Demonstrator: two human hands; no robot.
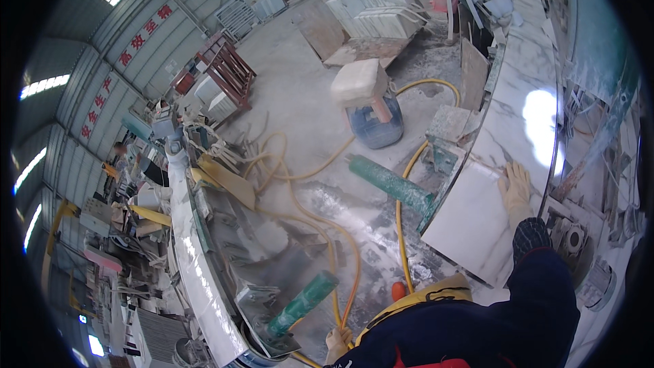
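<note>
My right hand [516, 185], in a pale glove, lies flat on a white marble slab [501, 143] with grey veins, its fingers spread. The slab is long and rests on a bench at my right; bright light glares off its far part. My left hand [337, 342], also in a pale glove, is low near the bottom edge with its fingers curled. A yellow hose [355, 269] runs down into that hand, though my sleeve hides part of the grip. A yellow apron [415, 300] covers my front, and an orange knob-like thing [398, 291] shows beside it.
Green cylinders [392, 182] jut from the benches on both sides. A blue plastic drum [376, 123] with a white block [359, 83] on top stands ahead. Yellow hoses loop over the dusty floor. Stone slabs [375, 10] lean farther off; another long slab [197, 266] lies at left.
</note>
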